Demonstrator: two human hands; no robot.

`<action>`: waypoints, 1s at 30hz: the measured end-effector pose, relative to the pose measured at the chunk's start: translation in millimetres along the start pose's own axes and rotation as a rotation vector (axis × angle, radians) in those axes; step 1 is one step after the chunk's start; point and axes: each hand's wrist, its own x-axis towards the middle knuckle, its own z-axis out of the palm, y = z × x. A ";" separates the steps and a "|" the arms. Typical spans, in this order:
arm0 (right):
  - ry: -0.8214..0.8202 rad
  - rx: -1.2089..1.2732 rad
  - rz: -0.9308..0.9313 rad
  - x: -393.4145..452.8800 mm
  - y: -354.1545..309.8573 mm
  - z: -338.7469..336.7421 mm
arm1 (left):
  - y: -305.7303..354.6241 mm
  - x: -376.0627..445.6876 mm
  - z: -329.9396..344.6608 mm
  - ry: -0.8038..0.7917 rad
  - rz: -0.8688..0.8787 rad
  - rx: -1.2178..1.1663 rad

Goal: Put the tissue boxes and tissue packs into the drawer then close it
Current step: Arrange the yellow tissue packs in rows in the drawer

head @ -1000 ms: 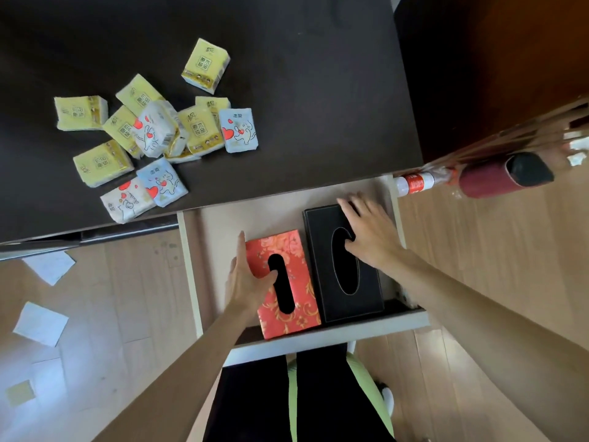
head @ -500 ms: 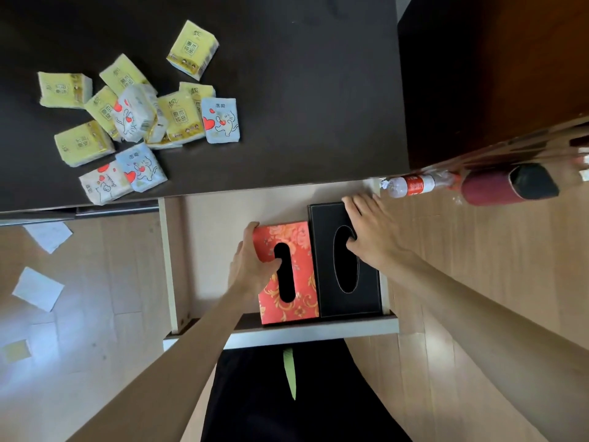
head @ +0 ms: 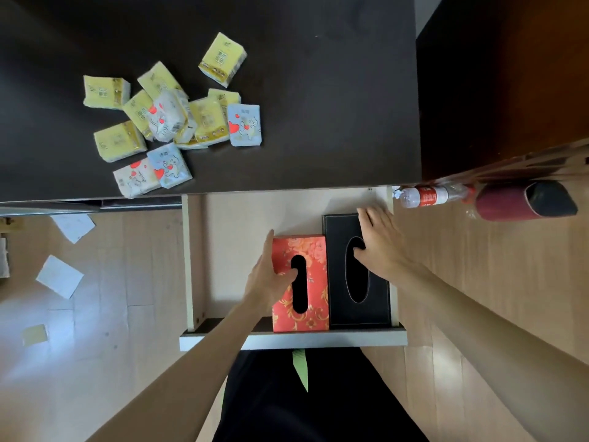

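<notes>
Red floral box (head: 306, 282) gripped by left hand (head: 269, 277); right hand (head: 379, 240) flat on black box (head: 357, 272); labels unreadable.

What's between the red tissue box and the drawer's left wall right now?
In the head view, only the left hand, gripping the red tissue box at its left edge. Past it, bare drawer floor reaches the wall.

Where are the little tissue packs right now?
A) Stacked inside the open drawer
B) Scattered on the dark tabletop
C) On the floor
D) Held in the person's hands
B: the tissue packs lie loose on the dark tabletop, while the open drawer holds only the red tissue box and the black tissue box.
</notes>
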 end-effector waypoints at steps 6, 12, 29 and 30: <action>0.096 0.465 0.079 4.5 -48.7 -24.8 | -3.2 -13.7 -29.4 0.018 0.005 -0.181; 0.199 0.643 -0.019 48.0 -124.8 -68.3 | 12.4 -14.6 -108.9 0.217 0.207 -0.189; 0.290 0.442 -0.182 194.4 -271.4 -148.9 | 82.3 123.9 -333.4 0.604 0.453 0.353; 0.287 0.466 -0.166 202.1 -279.1 -153.4 | 81.0 129.1 -342.0 0.654 0.453 0.368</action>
